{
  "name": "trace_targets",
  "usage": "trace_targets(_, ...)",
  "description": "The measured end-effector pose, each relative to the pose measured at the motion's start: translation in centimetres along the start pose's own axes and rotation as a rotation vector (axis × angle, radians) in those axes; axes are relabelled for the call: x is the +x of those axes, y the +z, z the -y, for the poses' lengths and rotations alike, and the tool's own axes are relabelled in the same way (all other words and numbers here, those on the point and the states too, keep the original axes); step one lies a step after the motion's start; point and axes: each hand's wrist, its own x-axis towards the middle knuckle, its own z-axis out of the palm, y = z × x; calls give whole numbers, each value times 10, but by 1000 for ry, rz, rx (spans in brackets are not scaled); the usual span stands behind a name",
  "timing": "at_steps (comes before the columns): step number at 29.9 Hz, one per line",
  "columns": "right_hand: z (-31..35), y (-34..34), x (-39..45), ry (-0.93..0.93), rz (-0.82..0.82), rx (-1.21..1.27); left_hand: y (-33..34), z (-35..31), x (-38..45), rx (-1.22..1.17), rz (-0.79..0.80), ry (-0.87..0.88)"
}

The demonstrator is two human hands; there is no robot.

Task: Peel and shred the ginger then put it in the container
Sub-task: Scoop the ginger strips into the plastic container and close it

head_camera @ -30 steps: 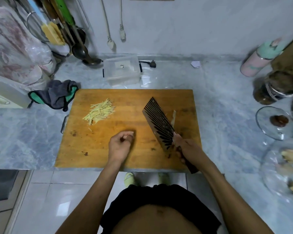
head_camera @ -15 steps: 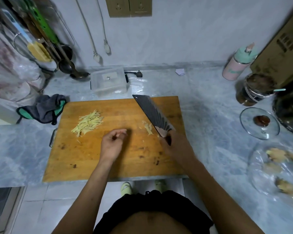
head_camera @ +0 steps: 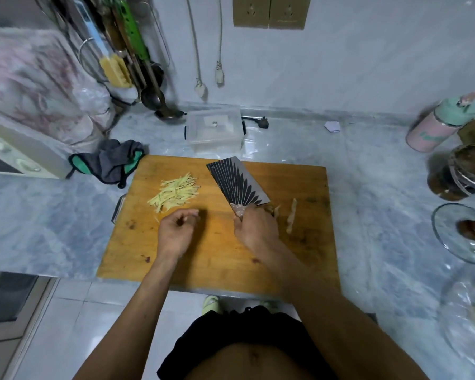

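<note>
Leftmost, just off the far left corner of the wooden cutting board (head_camera: pixel 220 250), a grey and green cloth (head_camera: pixel 110 163) lies bunched on the marble counter (head_camera: pixel 39 218). On the board's far left part sits a loose pile of shredded ginger (head_camera: pixel 176 193), pale yellow strips fanned together. Just nearer than that pile, over the board, the left hand (head_camera: pixel 176 234) hovers with its fingers loosely curled and holding nothing. Behind the board's far edge, near its middle, a clear lidded container (head_camera: pixel 214 130) stands on the counter, apart from the ginger. Right of the left hand, the right hand (head_camera: pixel 255 229) grips the handle of a cleaver (head_camera: pixel 237 185), whose dark ribbed blade points away toward the board's far edge and leans to the left. Just right of that hand, a few ginger strips (head_camera: pixel 291 218) lie on the board's right part. Well off the board's right edge, a glass lid (head_camera: pixel 455 234) rests on the counter.
</note>
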Motion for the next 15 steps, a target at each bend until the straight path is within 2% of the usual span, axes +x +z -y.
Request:
trace_targets(8,-3,-9,21,-83,212,-181,-25,-13,33,-13,72,116)
trace_targets(12,5,-38,38,-59,149,-65,-26,-27,63,44,127,180)
trace_targets(15,15,-68,50,-82,48,99,-23,-45,100,115,89,258)
